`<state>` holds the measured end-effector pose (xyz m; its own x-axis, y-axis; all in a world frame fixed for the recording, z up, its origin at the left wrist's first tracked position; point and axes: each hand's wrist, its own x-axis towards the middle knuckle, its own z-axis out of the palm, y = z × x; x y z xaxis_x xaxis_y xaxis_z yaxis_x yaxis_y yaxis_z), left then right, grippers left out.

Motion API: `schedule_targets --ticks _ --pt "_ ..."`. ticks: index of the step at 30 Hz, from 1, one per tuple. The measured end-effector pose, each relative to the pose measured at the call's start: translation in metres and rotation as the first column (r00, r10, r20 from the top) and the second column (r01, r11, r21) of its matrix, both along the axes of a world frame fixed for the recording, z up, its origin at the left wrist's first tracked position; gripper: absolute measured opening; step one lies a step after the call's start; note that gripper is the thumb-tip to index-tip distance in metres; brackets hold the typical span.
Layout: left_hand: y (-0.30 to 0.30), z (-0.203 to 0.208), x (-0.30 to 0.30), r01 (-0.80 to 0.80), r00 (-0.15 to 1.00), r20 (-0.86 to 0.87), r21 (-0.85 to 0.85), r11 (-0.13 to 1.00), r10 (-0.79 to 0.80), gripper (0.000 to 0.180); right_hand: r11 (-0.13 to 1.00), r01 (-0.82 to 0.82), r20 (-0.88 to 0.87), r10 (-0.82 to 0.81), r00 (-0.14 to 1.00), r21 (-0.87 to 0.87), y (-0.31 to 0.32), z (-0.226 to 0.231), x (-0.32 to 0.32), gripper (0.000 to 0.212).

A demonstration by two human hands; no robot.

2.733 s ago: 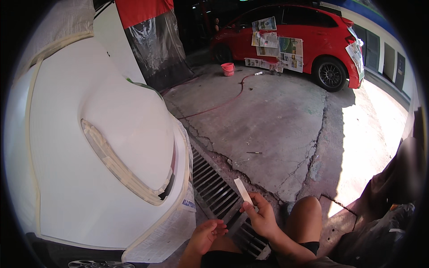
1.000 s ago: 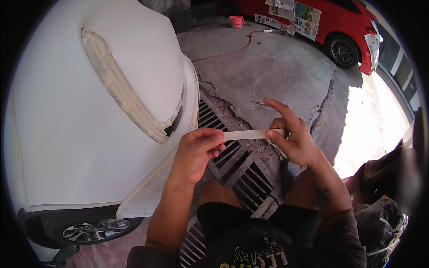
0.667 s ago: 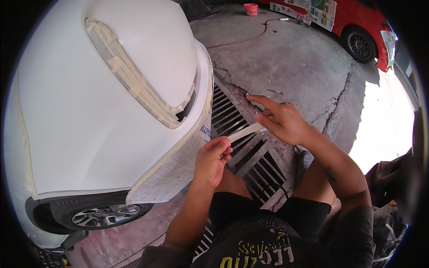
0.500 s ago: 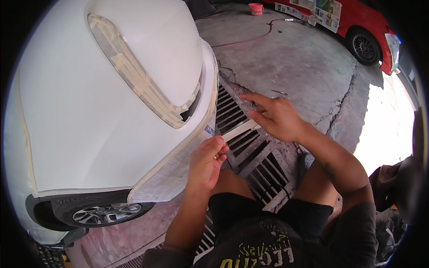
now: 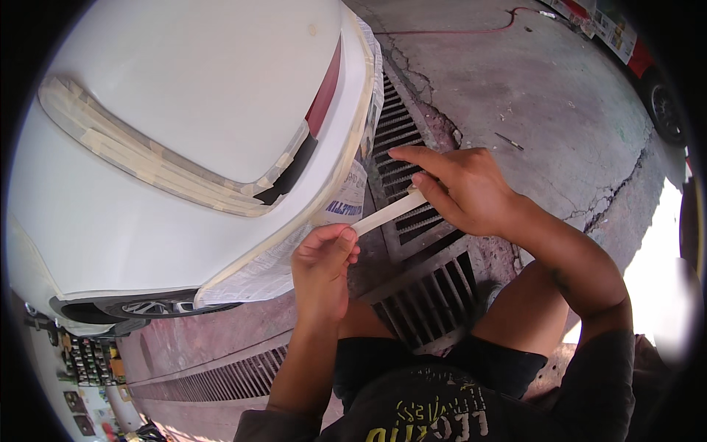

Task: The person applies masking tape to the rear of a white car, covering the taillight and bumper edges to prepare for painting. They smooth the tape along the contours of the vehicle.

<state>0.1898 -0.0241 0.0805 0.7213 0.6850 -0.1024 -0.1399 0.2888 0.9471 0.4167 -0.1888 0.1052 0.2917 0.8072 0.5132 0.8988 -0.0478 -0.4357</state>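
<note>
"Where the left hand [image 5: 320, 265] is concerned, what is listed?"

"One pinch grip: thumb and forefinger closed on the near end of a strip of masking tape [image 5: 390, 211], cream, narrow, the other fingers curled in."

"And the right hand [image 5: 475, 193]?"

"Thumb bent at the strip's far end, holding it; index finger extended past it, apart from the tape. Fingers beneath: hidden, so their exact hold cannot be told."

"Position of the strip?"

"Drawn straight between both hands, slanting up toward the right, above a metal drain grate [image 5: 427, 302]."

"Next outward, to the left?"

"One white car [image 5: 140, 243], with a long curved border of overlapping masking tape [image 5: 147, 169], a dark red panel [image 5: 322, 96] near the far edge, and newspaper [image 5: 254, 281] taped along the lower edge. Below that, partly covered, one wheel [image 5: 158, 307] with a silver rim."

"To the right and beyond?"

"Concrete floor [image 5: 560, 96], cracked; on it, one slender pen-like object [image 5: 509, 141], well apart from the hands, and a red hose [image 5: 471, 31]. At the upper right rim, part of a red car [image 5: 642, 59] with printed sheets [image 5: 617, 33] on its side."

"Nearest the wearer?"

"Dark printed T-shirt [image 5: 515, 412]; black shorts [image 5: 501, 356]."
</note>
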Motion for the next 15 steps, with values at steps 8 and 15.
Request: schedule_targets --ticks 8,15 --pt "-0.039 0.034 0.049 -0.34 0.928 0.006 0.422 0.84 0.373 0.008 0.965 -0.071 0.065 0.057 0.996 0.251 0.037 -0.015 0.095 0.056" --pt "-0.051 0.046 0.024 -0.152 0.807 -0.364 0.631 0.761 0.464 0.011 0.668 0.691 -0.886 -0.1 0.452 0.277 0.024 -0.092 0.222 0.04"
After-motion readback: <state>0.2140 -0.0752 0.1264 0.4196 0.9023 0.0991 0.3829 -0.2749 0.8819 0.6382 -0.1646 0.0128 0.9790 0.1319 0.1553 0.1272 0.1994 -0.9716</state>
